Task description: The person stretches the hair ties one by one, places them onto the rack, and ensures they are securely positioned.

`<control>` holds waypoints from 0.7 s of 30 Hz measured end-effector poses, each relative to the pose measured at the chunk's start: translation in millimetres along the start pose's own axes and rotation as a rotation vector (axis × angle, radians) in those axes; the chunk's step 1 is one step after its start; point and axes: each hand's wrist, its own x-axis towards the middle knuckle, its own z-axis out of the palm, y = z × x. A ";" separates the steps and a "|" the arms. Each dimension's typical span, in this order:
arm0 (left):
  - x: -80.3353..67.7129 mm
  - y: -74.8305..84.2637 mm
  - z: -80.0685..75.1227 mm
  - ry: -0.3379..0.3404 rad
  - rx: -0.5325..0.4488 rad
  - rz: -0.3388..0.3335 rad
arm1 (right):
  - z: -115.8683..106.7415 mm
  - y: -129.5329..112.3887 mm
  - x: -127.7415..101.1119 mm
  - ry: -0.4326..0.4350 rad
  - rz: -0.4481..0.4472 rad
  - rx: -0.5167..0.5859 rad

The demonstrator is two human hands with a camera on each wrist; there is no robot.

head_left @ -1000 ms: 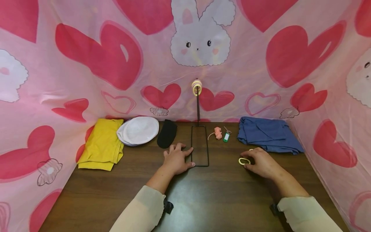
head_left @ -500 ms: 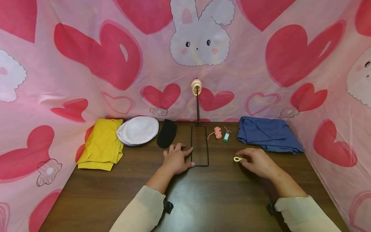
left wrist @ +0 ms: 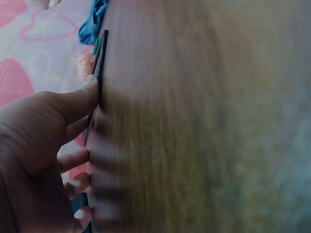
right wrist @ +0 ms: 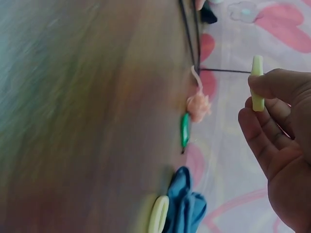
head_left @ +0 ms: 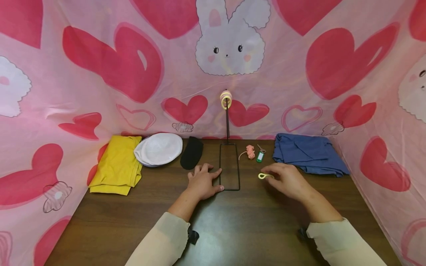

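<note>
My right hand [head_left: 288, 181] pinches a pale yellow ring [head_left: 264, 176] between thumb and fingers, held above the table right of the black wire stand [head_left: 239, 168]. The right wrist view shows that ring [right wrist: 257, 92] edge-on at the fingertips. My left hand [head_left: 202, 182] rests on the table with fingers spread, its thumb and index finger on the left side of the stand's rectangular base. In the left wrist view the thumb presses on the black wire [left wrist: 101, 68]. Several yellow and pink rings [head_left: 226, 99] hang on the stand's upper arm.
Behind the base's right side lie a coral pink cord bundle [head_left: 250, 152] and a key with a green tag [head_left: 260, 157]. Folded blue cloth [head_left: 307, 153] lies right, with another yellow ring [right wrist: 158, 216] beside it. Leftward are a black item [head_left: 192, 153], white cap [head_left: 161, 149] and yellow cloth [head_left: 116, 162].
My right hand has lifted the yellow ring off the table near the blue cloth and moved left with it toward the stand. The left hand has stayed where it was.
</note>
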 end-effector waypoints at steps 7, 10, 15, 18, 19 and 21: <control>0.6 -1.5 1.4 0.004 -0.002 0.007 | 0.1 -12.5 14.5 0.068 -0.081 0.011; 0.6 -1.6 1.7 0.005 -0.003 0.009 | 0.2 -16.7 21.3 0.094 -0.116 0.012; 1.4 -2.1 2.4 0.008 -0.005 0.011 | -2.7 -26.0 32.6 0.137 -0.180 0.024; 1.6 -2.0 1.9 0.005 -0.008 0.010 | -7.7 -32.8 39.1 0.162 -0.202 0.035; 1.5 -1.9 1.6 0.004 -0.008 0.010 | -9.7 -35.2 41.3 0.170 -0.206 0.039; 1.2 -1.5 0.9 0.002 -0.008 0.008 | -13.9 -40.0 46.2 0.184 -0.214 0.047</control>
